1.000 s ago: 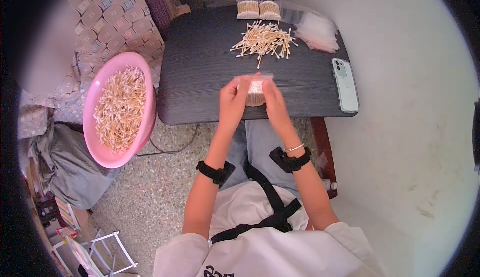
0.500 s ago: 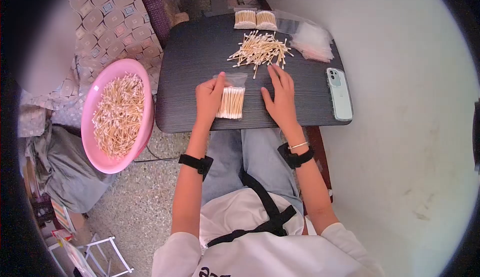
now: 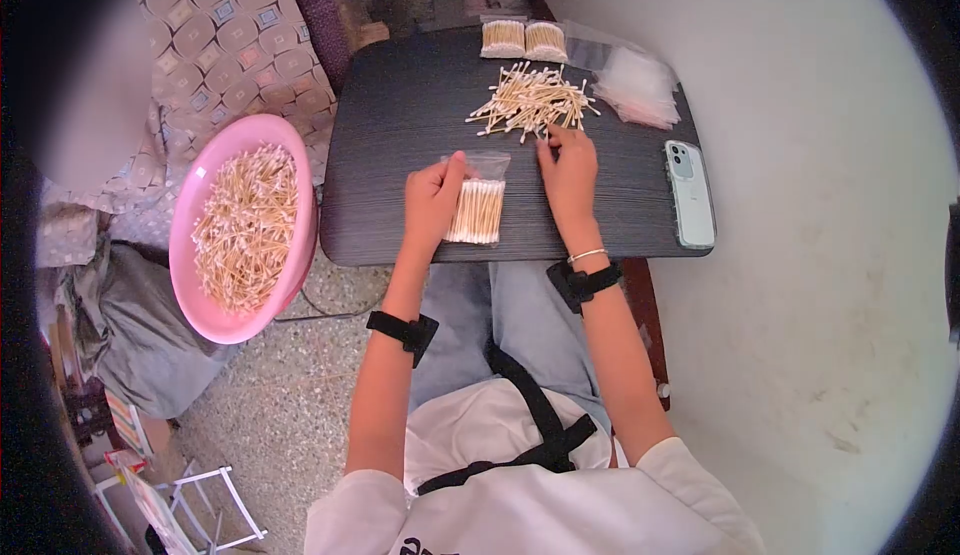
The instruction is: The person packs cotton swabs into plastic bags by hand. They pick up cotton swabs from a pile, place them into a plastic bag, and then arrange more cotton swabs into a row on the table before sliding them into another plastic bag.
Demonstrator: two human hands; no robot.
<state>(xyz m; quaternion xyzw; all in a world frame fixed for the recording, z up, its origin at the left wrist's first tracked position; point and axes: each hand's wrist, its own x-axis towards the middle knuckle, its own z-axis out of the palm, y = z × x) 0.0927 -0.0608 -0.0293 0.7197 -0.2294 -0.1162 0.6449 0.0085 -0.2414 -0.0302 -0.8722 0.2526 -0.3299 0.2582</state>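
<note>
A clear plastic bag of cotton swabs (image 3: 476, 212) lies near the front of the dark table, its swabs lined up side by side. My left hand (image 3: 432, 203) is closed on the left side of this bag, thumb near its upper edge. Farther back is a loose heap of cotton swabs (image 3: 533, 98), pointing every way. At the near edge of that heap, my right hand (image 3: 571, 183) has its fingers drawn together in a pinch on a cotton swab, mostly hidden by the fingers.
Two filled swab bags (image 3: 523, 41) stand at the table's (image 3: 385, 125) back edge. Beside them lie clear empty bags (image 3: 636, 87). A phone (image 3: 690, 195) rests at the right edge. Left of the table is a pink basin (image 3: 181, 245) full of swabs. A pale wall (image 3: 820, 205) rises on the right.
My right hand's fingers have gone from spread to pinched at the heap's near edge. The left hand keeps its hold on the bag. The whole view has shifted slightly.
</note>
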